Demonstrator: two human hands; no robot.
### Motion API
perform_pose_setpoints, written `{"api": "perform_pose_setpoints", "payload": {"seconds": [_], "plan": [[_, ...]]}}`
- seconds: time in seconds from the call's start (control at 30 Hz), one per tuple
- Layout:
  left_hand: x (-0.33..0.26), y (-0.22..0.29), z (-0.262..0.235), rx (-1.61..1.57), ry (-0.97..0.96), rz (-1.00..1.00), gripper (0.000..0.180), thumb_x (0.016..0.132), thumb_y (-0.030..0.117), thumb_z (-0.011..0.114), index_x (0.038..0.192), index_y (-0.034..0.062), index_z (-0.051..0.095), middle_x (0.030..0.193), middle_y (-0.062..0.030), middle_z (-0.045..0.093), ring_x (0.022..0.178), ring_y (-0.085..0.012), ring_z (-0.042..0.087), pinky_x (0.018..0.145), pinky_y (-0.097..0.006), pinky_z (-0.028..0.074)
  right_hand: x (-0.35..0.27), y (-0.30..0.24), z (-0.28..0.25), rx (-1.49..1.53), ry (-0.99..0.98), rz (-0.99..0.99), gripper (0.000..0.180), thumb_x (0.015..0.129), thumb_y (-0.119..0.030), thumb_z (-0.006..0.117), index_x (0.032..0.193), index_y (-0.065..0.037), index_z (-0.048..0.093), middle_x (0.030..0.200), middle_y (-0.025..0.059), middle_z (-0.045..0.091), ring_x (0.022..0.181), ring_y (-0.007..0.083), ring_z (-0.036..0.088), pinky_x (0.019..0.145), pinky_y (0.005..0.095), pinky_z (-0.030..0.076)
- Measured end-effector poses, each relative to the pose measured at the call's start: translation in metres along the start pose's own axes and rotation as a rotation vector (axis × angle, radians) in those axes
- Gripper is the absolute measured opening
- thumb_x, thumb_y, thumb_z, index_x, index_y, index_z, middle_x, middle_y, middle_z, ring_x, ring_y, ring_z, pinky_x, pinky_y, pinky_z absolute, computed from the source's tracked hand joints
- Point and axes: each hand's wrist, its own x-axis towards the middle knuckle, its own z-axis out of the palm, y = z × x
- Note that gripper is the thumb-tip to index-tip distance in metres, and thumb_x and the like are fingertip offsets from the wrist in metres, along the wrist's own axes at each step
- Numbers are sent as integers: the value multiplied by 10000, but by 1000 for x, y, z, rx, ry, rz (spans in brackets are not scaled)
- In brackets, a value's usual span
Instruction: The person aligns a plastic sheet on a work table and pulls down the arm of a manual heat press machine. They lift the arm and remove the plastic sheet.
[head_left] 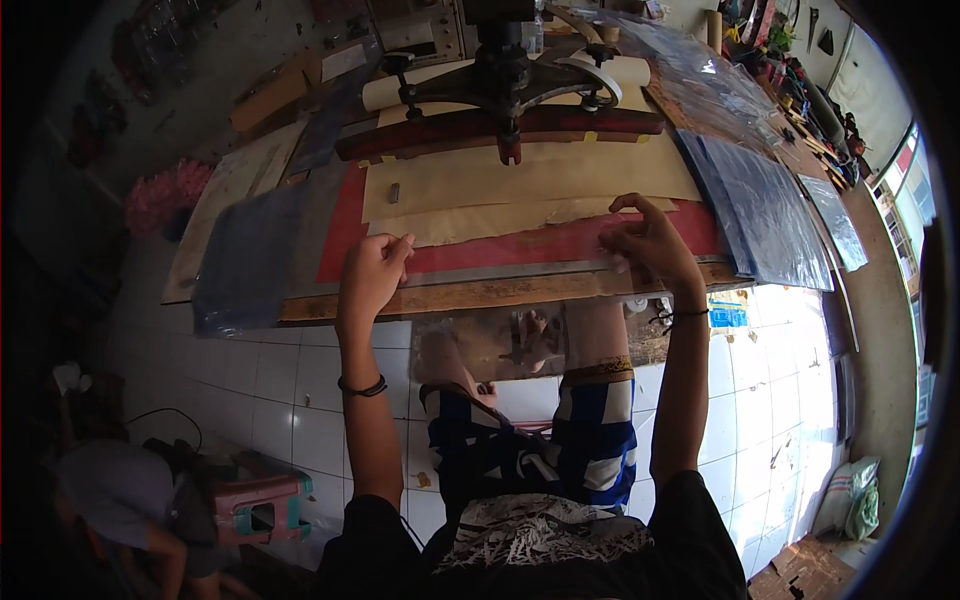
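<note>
Both hands pinch the near edge of one clear plastic sheet (510, 262) that lies flat along the front of the wooden workbench (470, 296). The left hand (372, 272) has its fingers curled shut on the sheet's left end; the right hand (648, 243) grips the right end between thumb and fingertips, the index finger arched above. Each wrist bears one dark band, two in all.

The sheet is thin and see-through, a faint glossy strip, so the one red mat (345, 235) under it shows plainly. On the mat, just behind the hands, lie tan paper sheets (530, 180); how many are stacked I cannot tell. One small grey block (394, 192) rests on the paper at the left.

Behind that stands one dark iron press (505, 80) with spoked arms over a long wooden bar. To the right, a stack of bluish plastic sheets (760, 210) lies on the bench, and one more bluish sheet (240, 255) hangs over the left end.

On the tiled floor at lower left stands one pink plastic stool (262, 510), beside another person crouching (120, 500).
</note>
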Motion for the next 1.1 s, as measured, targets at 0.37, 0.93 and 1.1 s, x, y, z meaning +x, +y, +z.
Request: {"api": "perform_pose_setpoints", "payload": {"seconds": [0.37, 0.93, 1.1], "plan": [[25, -23, -6, 139, 26, 96, 391, 936, 335, 639, 817, -31, 709, 602, -131, 626, 541, -226, 614, 578, -344, 469, 10, -4, 0, -31, 25, 63, 325, 911, -155, 713, 1121, -47, 489, 827, 113, 710, 636, 107, 660, 548, 211, 514], [28, -23, -11, 160, 19, -4, 380, 915, 310, 646, 818, -54, 698, 693, -197, 661, 617, -281, 657, 605, -368, 483, 5, -11, 10, -78, 60, 84, 202, 946, -114, 659, 1038, -37, 497, 766, 73, 687, 610, 84, 633, 509, 219, 493], [27, -16, -10, 194, 45, -26, 385, 921, 309, 634, 814, -57, 690, 682, -200, 647, 605, -291, 640, 606, -372, 475, 7, -3, 7, -101, 45, 80, 200, 950, -129, 658, 1034, -46, 496, 763, 65, 685, 613, 78, 627, 508, 217, 489]]}}
